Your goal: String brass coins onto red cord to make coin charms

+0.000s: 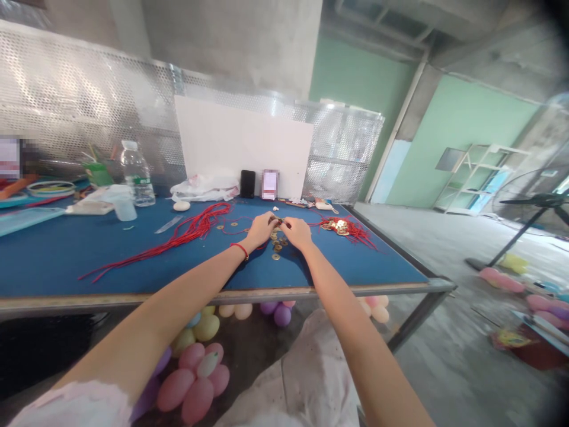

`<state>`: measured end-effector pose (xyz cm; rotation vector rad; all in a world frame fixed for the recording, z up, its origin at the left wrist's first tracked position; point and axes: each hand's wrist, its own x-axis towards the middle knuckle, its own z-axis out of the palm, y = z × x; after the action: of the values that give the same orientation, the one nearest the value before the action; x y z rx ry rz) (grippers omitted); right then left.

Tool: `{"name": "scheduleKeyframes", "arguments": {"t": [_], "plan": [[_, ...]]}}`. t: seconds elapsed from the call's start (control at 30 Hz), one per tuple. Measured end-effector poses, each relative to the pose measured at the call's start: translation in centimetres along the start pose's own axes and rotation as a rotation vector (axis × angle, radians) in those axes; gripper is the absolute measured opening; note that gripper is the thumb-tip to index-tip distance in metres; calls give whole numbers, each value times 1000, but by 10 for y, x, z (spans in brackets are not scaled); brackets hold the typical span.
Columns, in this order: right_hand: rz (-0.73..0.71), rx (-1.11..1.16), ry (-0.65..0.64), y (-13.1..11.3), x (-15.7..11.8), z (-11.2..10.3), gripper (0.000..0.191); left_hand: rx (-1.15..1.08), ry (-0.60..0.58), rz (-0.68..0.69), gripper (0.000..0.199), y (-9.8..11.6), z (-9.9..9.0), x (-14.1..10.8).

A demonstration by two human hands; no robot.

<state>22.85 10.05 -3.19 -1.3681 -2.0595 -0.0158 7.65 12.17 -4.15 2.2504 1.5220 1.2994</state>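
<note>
Over the blue tabletop (pixel 222 267), my left hand (pixel 261 230) and my right hand (pixel 297 231) meet with fingers pinched together. Between the fingertips is a small dark brass coin (pixel 280 221); its details are too small to make out. Loose brass coins (pixel 276 257) with holes lie just below and between my hands. To the left stretches a bundle of red cords (pixel 195 228), with a few more coins close to it. At the right lies a pile of gold coins (pixel 340 226) tied with red cords (pixel 358 232).
Along the back stand a black phone (pixel 248 184), a lit phone (pixel 269 184) and a white plastic bag (pixel 207 188). A water bottle (pixel 137 178) and a clear cup (pixel 123 205) are at the left. Balloons (pixel 195 379) lie under the table; a fan (pixel 533 207) stands at right.
</note>
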Motion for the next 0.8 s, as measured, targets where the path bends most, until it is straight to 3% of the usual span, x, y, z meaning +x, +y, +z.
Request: {"name": "scheduleKeyframes", "arguments": {"t": [0.33,0.63,0.8], "plan": [[-28,-8,-16,1,0,1,27,-52,-28,95,11,0,2,-1],[96,28,41,5,2,-2,27,-81,14,117,13,0,2,-1],[-24,172,68,18,11,10,12,-95,-32,181,14,0,2,-2]]}}
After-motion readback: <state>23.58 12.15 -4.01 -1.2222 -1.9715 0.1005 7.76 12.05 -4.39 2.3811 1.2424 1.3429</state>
